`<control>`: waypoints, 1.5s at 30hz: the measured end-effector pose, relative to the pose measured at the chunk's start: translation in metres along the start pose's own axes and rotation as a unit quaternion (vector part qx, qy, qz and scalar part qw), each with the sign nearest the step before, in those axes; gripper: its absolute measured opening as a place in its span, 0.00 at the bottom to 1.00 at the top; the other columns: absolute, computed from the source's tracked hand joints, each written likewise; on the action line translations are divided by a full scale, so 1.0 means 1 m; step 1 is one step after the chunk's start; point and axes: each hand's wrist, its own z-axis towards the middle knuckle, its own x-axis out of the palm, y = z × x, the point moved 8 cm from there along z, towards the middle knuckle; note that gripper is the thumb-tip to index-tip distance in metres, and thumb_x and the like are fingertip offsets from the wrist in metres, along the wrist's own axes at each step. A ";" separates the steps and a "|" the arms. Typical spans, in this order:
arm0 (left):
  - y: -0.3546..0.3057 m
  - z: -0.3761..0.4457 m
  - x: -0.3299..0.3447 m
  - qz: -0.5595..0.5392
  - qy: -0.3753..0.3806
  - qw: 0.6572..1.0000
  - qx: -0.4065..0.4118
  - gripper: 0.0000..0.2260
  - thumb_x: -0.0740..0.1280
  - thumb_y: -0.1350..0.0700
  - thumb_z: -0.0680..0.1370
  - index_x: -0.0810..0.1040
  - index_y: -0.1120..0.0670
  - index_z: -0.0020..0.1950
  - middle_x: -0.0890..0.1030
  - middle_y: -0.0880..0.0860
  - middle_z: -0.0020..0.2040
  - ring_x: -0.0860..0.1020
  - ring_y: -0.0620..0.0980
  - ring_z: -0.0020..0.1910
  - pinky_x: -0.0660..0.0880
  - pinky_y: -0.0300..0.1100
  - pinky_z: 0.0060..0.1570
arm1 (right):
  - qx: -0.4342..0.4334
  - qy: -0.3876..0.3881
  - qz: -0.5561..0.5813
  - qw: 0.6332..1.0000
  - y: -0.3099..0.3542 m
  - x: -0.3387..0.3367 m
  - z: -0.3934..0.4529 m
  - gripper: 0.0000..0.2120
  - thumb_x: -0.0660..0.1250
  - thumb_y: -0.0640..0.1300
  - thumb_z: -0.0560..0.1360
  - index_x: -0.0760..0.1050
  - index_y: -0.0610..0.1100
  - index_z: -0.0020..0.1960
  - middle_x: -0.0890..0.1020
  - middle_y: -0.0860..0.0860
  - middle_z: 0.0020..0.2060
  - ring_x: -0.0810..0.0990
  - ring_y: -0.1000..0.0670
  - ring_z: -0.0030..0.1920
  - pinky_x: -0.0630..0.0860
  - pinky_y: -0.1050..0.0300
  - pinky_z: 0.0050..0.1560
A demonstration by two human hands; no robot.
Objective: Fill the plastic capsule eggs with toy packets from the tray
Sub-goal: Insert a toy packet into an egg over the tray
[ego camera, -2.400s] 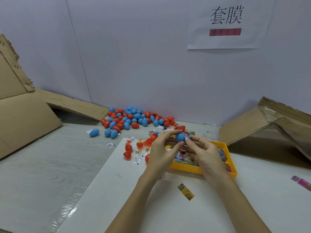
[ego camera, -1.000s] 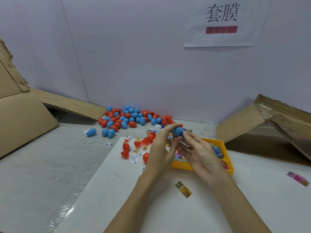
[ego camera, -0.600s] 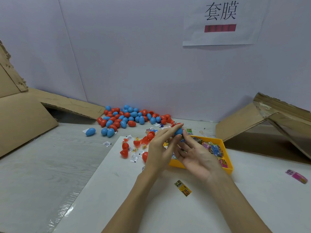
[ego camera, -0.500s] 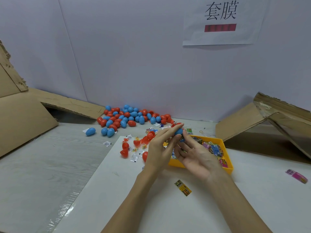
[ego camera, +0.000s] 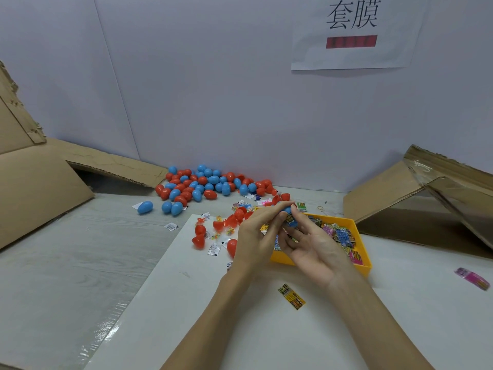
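Mid-fill above the yellow tray [ego camera: 365, 267]: blue capsule egg [ego camera: 288, 209] pinched between left hand [ego camera: 256, 239] and right hand [ego camera: 312, 247], toy packet [ego camera: 292, 221] just below the fingertips. Beyond the hands, heaped closed eggs [ego camera: 202, 186]; nearer left, open red halves [ego camera: 198, 241] still unfilled.

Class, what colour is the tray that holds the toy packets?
Yellow: the tray shows best in the head view.
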 end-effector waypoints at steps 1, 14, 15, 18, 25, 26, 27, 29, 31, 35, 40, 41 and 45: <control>0.000 -0.001 0.000 0.000 -0.003 1.000 -0.003 0.13 0.66 0.62 0.83 0.81 0.55 0.67 0.84 0.49 0.61 0.79 0.46 0.64 0.78 0.45 0.62 | -0.003 -0.002 -0.001 1.000 0.000 0.000 0.000 0.23 0.78 0.46 0.69 0.81 0.40 0.63 0.83 0.41 0.53 0.82 0.46 0.53 0.83 0.56 0.47; -0.004 -0.008 0.007 0.047 -0.036 0.998 -0.014 0.13 0.63 0.65 0.84 0.80 0.59 0.66 0.83 0.52 0.61 0.79 0.44 0.63 0.76 0.38 0.63 | -0.026 -0.013 -0.004 1.000 -0.002 0.000 -0.002 0.24 0.76 0.46 0.71 0.80 0.41 0.66 0.81 0.37 0.65 0.80 0.42 0.66 0.76 0.48 0.69; -0.004 -0.009 0.007 0.051 -0.038 0.998 -0.016 0.13 0.63 0.65 0.84 0.80 0.59 0.66 0.83 0.52 0.61 0.79 0.44 0.63 0.75 0.37 0.62 | -0.025 -0.015 -0.006 1.000 -0.003 0.000 -0.001 0.24 0.76 0.46 0.71 0.80 0.40 0.65 0.81 0.36 0.65 0.80 0.42 0.66 0.75 0.47 0.70; -0.004 -0.010 0.008 0.050 -0.036 0.998 -0.016 0.13 0.63 0.64 0.84 0.80 0.58 0.67 0.83 0.50 0.61 0.79 0.42 0.63 0.75 0.35 0.61 | -0.033 -0.022 -0.020 0.999 -0.001 -0.004 0.000 0.23 0.77 0.46 0.72 0.81 0.40 0.64 0.79 0.35 0.67 0.79 0.40 0.68 0.73 0.45 0.72; -0.005 -0.004 0.011 -0.078 -0.022 0.995 -0.065 0.11 0.60 0.58 0.86 0.77 0.52 0.67 0.82 0.45 0.61 0.79 0.48 0.63 0.78 0.43 0.61 | -0.150 0.013 -0.131 0.980 0.023 0.002 -0.002 0.20 0.73 0.48 0.75 0.80 0.40 0.64 0.85 0.39 0.59 0.85 0.44 0.60 0.83 0.50 0.59; -0.005 -0.004 0.009 -0.093 -0.027 0.993 -0.069 0.11 0.59 0.58 0.86 0.76 0.51 0.67 0.81 0.46 0.62 0.79 0.48 0.63 0.78 0.43 0.61 | -0.163 0.024 -0.135 0.977 0.023 0.004 -0.003 0.19 0.72 0.47 0.75 0.80 0.41 0.64 0.86 0.41 0.58 0.85 0.44 0.59 0.84 0.53 0.56; -0.004 -0.004 0.009 -0.107 -0.025 0.991 -0.076 0.12 0.59 0.58 0.87 0.75 0.51 0.68 0.81 0.46 0.63 0.79 0.49 0.64 0.78 0.43 0.62 | -0.175 0.031 -0.137 0.974 0.024 0.005 -0.003 0.19 0.72 0.45 0.74 0.80 0.42 0.64 0.86 0.43 0.57 0.86 0.45 0.59 0.84 0.55 0.54; -0.001 -0.006 0.010 -0.130 -0.018 0.987 -0.091 0.12 0.57 0.59 0.87 0.75 0.50 0.68 0.80 0.46 0.63 0.79 0.48 0.65 0.77 0.42 0.62 | -0.204 0.028 -0.154 0.966 0.024 0.006 -0.004 0.19 0.73 0.43 0.74 0.80 0.42 0.64 0.87 0.45 0.55 0.86 0.45 0.59 0.84 0.55 0.54; 0.001 -0.006 0.009 -0.147 -0.020 0.983 -0.111 0.12 0.58 0.58 0.87 0.77 0.49 0.66 0.81 0.45 0.62 0.78 0.47 0.65 0.77 0.40 0.60 | -0.242 -0.002 -0.208 0.948 0.027 0.004 -0.005 0.18 0.73 0.40 0.75 0.80 0.44 0.65 0.87 0.47 0.56 0.85 0.48 0.59 0.83 0.53 0.57; 0.000 -0.003 0.004 -0.173 -0.035 0.977 -0.119 0.11 0.63 0.54 0.85 0.79 0.49 0.66 0.82 0.45 0.62 0.80 0.46 0.64 0.78 0.37 0.57 | -0.345 -0.043 -0.311 0.885 0.039 0.008 -0.016 0.14 0.75 0.39 0.76 0.82 0.50 0.59 0.87 0.56 0.53 0.85 0.56 0.57 0.82 0.62 0.52; 0.002 -0.003 0.001 -0.187 -0.044 0.973 -0.127 0.10 0.65 0.53 0.84 0.81 0.46 0.64 0.83 0.46 0.60 0.81 0.48 0.63 0.79 0.40 0.58 | -0.398 -0.044 -0.357 0.844 0.040 0.015 -0.024 0.13 0.75 0.39 0.77 0.82 0.50 0.60 0.86 0.58 0.51 0.85 0.59 0.54 0.81 0.67 0.49; 0.001 -0.004 0.002 -0.185 -0.046 0.974 -0.125 0.10 0.64 0.53 0.85 0.81 0.45 0.64 0.83 0.46 0.60 0.81 0.48 0.62 0.80 0.40 0.57 | -0.399 -0.047 -0.359 0.843 0.039 0.015 -0.025 0.13 0.74 0.39 0.77 0.82 0.49 0.60 0.86 0.58 0.51 0.86 0.58 0.53 0.82 0.66 0.48; -0.002 -0.005 0.001 -0.173 -0.055 0.978 -0.108 0.12 0.62 0.55 0.86 0.81 0.41 0.62 0.83 0.43 0.59 0.81 0.45 0.61 0.79 0.36 0.54 | -0.410 -0.069 -0.386 0.824 0.038 0.014 -0.027 0.15 0.74 0.41 0.77 0.81 0.49 0.63 0.86 0.53 0.54 0.86 0.57 0.53 0.84 0.61 0.49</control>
